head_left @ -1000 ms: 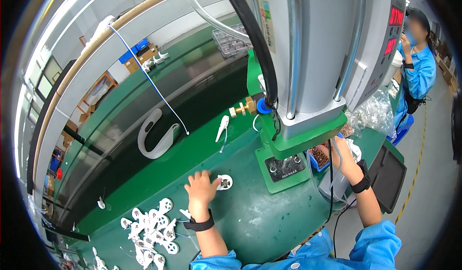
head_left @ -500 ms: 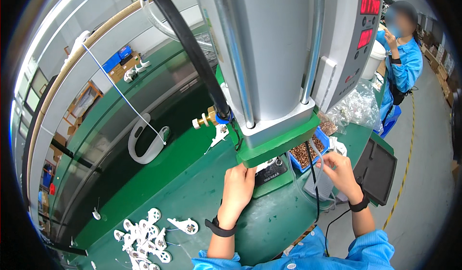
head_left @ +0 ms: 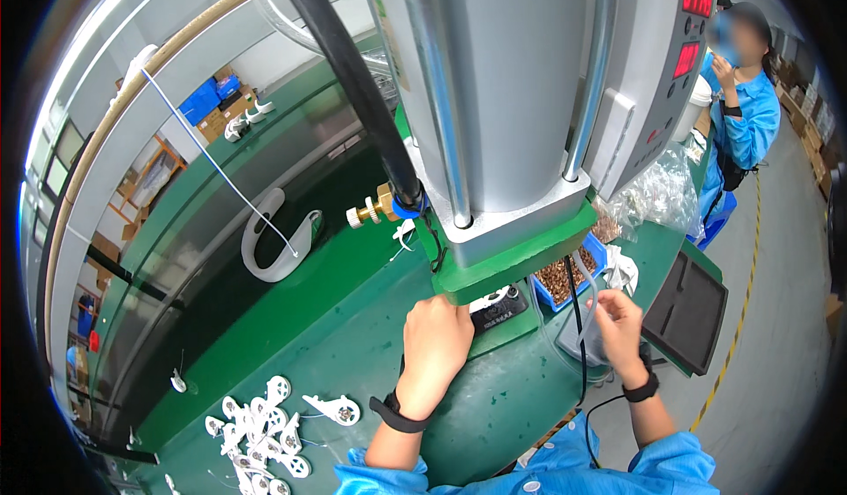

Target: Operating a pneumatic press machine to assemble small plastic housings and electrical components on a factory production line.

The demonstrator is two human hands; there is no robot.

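A grey press with a green base plate (head_left: 520, 261) stands over a black fixture block (head_left: 498, 312) on the green table. My left hand (head_left: 437, 341) reaches in at the left of this block, back of the hand up; its fingertips are hidden beneath the press. To the right, my right hand (head_left: 620, 329) is closed, with its fingers curled together beside a clear tube (head_left: 588, 288). Whatever is between those fingers is too small to make out. Just beyond that hand sits a blue bin (head_left: 565, 276) full of small copper-coloured parts.
White wheel-like parts with thin wires (head_left: 265, 433) lie heaped at the lower left. A conveyor belt (head_left: 238, 336) runs behind the table, carrying a white loop-shaped part (head_left: 278, 266). Right of the bin are plastic bags (head_left: 657, 195) and a black tray (head_left: 693, 314). A person in blue (head_left: 750, 124) stands at far right.
My right hand has drawn nearer to me, away from the bin. The left hand has turned its back further up, and more of the fixture block shows. The white loop has shifted along the belt.
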